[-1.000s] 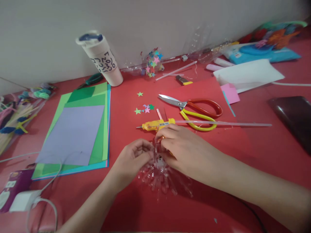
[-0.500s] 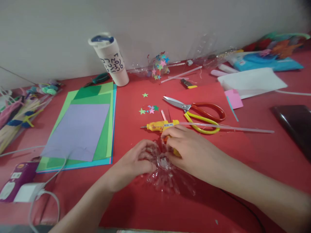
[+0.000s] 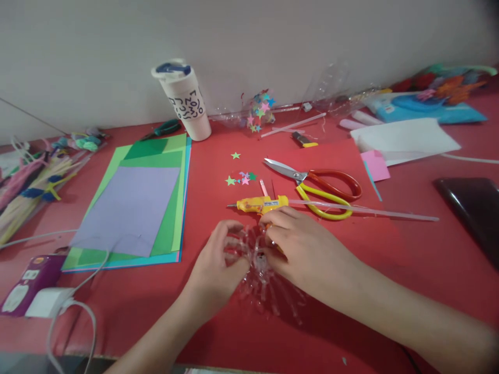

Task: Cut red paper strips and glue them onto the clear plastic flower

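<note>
A clear plastic piece cut into thin strips [image 3: 264, 283] lies on the red table between my hands, its strips fanned toward me. My left hand [image 3: 218, 262] has curled fingers and thumb on its left strips. From the right, my right hand [image 3: 300, 244] pinches the piece near its centre, with fingertips partly hidden. Just beyond my right fingers is a yellow hot glue gun [image 3: 253, 204], a long clear glue stick [image 3: 374, 210] sticking out of its back. Open scissors [image 3: 298, 175] with red and yellow handles lie behind it. Small paper stars [image 3: 245, 179] are scattered to their left.
Coloured paper sheets [image 3: 132, 208] are stacked on the left, near a purple box [image 3: 29, 283] and white charger [image 3: 49, 302]. At the back stand a white tumbler [image 3: 187, 104] and a star-filled clear ball [image 3: 260, 111]. A utility knife [image 3: 304, 139] and dark phone-like object [image 3: 471, 208] lie right.
The view has shifted slightly. My left fingers have moved on the strips, and the plastic piece has turned or tilted a little. Both hands stay on it.
</note>
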Demonstrator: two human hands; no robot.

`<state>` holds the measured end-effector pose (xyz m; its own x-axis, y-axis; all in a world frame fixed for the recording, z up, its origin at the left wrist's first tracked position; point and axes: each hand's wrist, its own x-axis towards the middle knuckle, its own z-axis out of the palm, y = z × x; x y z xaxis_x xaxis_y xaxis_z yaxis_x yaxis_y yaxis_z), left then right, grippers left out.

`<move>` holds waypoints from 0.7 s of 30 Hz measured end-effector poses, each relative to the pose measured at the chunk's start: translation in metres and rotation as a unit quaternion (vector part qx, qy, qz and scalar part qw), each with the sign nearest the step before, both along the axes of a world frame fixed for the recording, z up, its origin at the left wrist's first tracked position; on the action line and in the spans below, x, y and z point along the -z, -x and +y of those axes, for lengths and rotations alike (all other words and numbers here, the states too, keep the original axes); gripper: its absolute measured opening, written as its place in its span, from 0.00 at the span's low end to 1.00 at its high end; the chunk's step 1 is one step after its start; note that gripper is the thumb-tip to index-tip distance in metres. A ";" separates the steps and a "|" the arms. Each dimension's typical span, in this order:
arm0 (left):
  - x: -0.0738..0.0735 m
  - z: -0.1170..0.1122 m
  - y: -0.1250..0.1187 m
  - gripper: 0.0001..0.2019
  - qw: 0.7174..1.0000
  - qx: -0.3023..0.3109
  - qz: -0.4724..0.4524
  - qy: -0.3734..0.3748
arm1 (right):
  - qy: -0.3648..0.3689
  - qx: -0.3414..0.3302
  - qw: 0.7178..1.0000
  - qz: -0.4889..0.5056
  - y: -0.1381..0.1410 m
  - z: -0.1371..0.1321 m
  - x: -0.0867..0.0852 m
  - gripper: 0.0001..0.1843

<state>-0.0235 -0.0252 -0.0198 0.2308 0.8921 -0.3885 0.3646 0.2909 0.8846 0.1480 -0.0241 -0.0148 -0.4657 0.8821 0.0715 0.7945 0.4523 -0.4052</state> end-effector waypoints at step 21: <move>0.017 -0.012 -0.003 0.11 0.967 0.035 0.132 -0.215 | 0.001 0.036 0.999 -0.028 0.002 -0.005 0.000 0.08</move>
